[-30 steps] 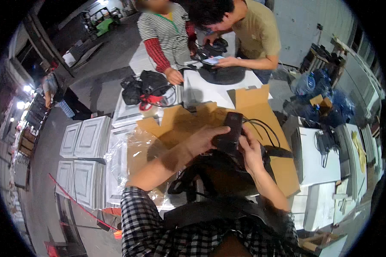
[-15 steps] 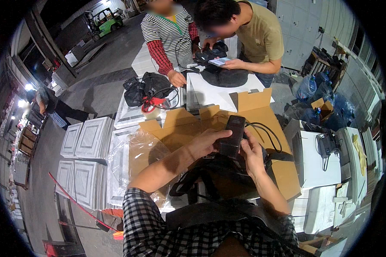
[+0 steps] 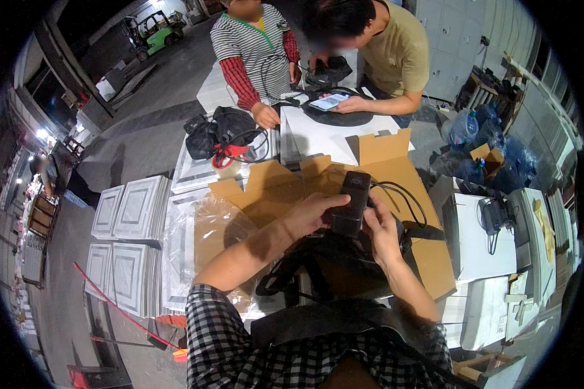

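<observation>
A black, rounded box-shaped device (image 3: 352, 211) is held up in front of me, above an opened cardboard box (image 3: 428, 266). My left hand (image 3: 315, 214) grips its left side, with the thumb on its front. My right hand (image 3: 381, 227) closes on its lower right side, and some of those fingers are hidden behind it. A black cable (image 3: 412, 204) loops out to the right of my right hand. Beneath my hands lies a black fabric bag or strap (image 3: 282, 275), mostly in shadow.
Clear plastic film (image 3: 207, 240) lies left of the cardboard. Beyond it are a roll of tape (image 3: 226, 170) and a black bag (image 3: 230, 126). Two people stand across the stacks; one holds a phone (image 3: 329, 102). Panel stacks (image 3: 133, 211) stand left, a white box (image 3: 483, 236) right.
The device in my hands has tilted slightly. The co-worker's phone has shifted left and down. At the far left, another person has moved left and bends over.
</observation>
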The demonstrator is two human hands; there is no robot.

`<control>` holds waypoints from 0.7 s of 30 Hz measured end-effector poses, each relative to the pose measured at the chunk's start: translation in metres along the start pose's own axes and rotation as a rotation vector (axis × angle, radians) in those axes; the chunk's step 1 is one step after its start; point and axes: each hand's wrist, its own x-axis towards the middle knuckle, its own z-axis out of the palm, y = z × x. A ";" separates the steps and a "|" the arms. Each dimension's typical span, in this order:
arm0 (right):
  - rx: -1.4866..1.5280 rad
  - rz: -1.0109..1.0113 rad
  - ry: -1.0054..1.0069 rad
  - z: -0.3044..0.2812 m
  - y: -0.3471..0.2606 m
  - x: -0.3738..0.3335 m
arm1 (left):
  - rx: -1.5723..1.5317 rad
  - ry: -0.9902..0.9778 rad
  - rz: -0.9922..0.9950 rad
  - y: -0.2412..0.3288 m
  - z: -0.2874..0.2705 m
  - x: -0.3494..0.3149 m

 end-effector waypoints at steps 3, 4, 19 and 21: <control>-0.004 -0.015 -0.016 -0.003 0.002 -0.001 | 0.011 -0.014 0.011 -0.003 0.000 0.001; -0.008 -0.033 -0.037 -0.002 0.001 0.001 | 0.024 -0.023 0.022 0.000 0.000 0.000; 0.165 -0.015 -0.019 0.013 0.001 -0.025 | 0.226 0.037 0.056 -0.009 0.013 -0.016; 0.139 -0.017 -0.024 0.014 0.000 -0.026 | 0.245 0.041 0.089 -0.009 0.014 -0.017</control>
